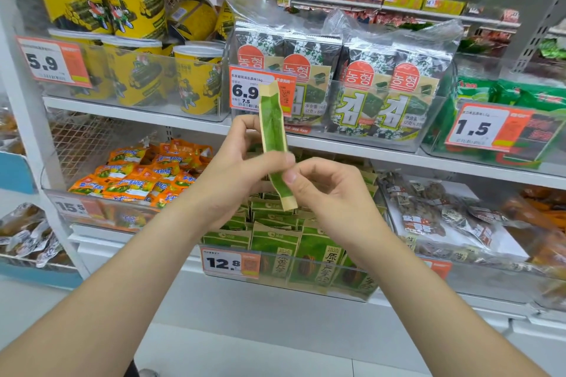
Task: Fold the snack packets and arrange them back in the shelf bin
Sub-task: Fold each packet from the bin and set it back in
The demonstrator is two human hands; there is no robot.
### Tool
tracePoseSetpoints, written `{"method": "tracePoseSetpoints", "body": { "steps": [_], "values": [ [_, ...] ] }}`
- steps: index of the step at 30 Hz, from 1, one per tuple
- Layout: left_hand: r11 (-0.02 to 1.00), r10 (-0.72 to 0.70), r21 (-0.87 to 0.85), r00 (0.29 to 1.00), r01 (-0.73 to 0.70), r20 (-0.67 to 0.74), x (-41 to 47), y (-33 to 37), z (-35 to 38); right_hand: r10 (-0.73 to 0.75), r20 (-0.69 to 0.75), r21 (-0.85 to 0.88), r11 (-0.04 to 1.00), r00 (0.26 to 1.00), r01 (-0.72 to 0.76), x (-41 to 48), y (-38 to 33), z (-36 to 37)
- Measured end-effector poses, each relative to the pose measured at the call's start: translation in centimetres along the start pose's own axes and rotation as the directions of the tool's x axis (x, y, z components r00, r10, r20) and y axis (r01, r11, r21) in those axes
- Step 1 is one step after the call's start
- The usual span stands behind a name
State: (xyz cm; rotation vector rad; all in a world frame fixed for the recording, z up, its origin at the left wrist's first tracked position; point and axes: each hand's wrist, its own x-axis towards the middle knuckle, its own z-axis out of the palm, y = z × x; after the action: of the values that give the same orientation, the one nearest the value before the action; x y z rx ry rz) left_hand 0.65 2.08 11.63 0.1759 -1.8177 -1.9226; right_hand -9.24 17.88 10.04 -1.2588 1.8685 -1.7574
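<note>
Item: snack packet (273, 128), green with tan edges, folded lengthwise into a narrow strip. It is held in the air in front of the shelving at frame centre, near upright, with its top end leaning slightly toward 11 o'clock and its bottom end toward 5 o'clock.

Left hand (242, 168): at 9 o'clock of the packet, fingers curled behind the strip and thumb tip pressed on its front, gripping the middle.

Right hand (324, 193): at 4 o'clock of the packet, thumb and forefinger pinching the lower part just under the left thumb; the other fingers are curled loosely.

Shelf bin (309, 281): clear plastic, at 6 o'clock of the hands on the lower shelf, holding rows of matching green packets (275, 242) standing upright. A price tag (229, 263) reading 12.8 sits at its front left.

Surroundings: seaweed packs (367, 86) at 1 o'clock; yellow cups (131, 24) at 10 o'clock; orange packets (137, 174) at 9 o'clock; brown bagged snacks (435, 211) at 3 o'clock
</note>
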Motion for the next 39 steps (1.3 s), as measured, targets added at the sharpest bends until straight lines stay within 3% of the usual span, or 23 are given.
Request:
{"method": "tracePoseSetpoints", "body": {
  "steps": [8, 13, 16, 20, 22, 24, 27, 33, 36, 39],
  "values": [
    [0.997, 0.015, 0.070, 0.986, -0.027, 0.168, -0.3, -0.3, -2.4, 0.208, 0.071, 0.206, 0.954, 0.976, -0.218, -0.2, -0.4, -0.4],
    [0.997, -0.006, 0.080, 0.986, -0.008, 0.166, -0.5, 0.0, -2.8, 0.249, 0.128, 0.238, 0.932, 0.960, -0.273, -0.3, -1.1, -0.4],
    [0.993, -0.019, 0.121, 0.989, 0.001, 0.143, -0.5, -0.1, -2.7, 0.262, 0.101, 0.178, 0.944, 0.960, -0.277, -0.1, -0.9, -0.4],
    [0.936, 0.024, 0.349, 0.998, -0.041, 0.055, -0.8, -0.3, -2.0, 0.045, -0.121, -0.240, 0.968, 0.992, -0.073, -0.3, -0.7, 0.3],
    [0.878, 0.053, 0.475, 0.998, -0.060, 0.028, -0.7, -0.7, -1.9, 0.013, -0.174, -0.208, 0.977, 0.985, -0.050, -0.5, -1.0, 0.5],
    [0.868, 0.054, 0.495, 0.998, -0.038, -0.017, -0.6, -1.0, -1.6, -0.003, -0.205, -0.191, 0.981, 0.979, -0.037, -0.2, -0.7, 0.2],
    [0.920, 0.027, 0.393, 0.997, 0.003, -0.069, -0.2, -1.1, -1.1, 0.009, -0.222, -0.159, 0.986, 0.975, -0.046, 0.2, -0.3, -0.3],
    [0.998, -0.031, 0.059, 0.993, 0.038, -0.117, -0.9, -0.4, 0.2, 0.249, -0.165, -0.058, 0.964, 0.954, -0.261, 0.2, 0.1, -0.9],
    [0.999, -0.033, 0.000, 0.994, 0.033, -0.106, -0.9, -0.8, 0.6, 0.212, -0.264, -0.091, 0.966, 0.941, -0.244, 0.2, 0.1, -0.2],
    [0.992, -0.079, -0.103, 0.995, 0.072, -0.063, -1.1, -0.8, 1.4, 0.067, -0.306, -0.091, 0.991, 0.950, -0.100, 0.2, 0.3, 0.5]
  ]
}}
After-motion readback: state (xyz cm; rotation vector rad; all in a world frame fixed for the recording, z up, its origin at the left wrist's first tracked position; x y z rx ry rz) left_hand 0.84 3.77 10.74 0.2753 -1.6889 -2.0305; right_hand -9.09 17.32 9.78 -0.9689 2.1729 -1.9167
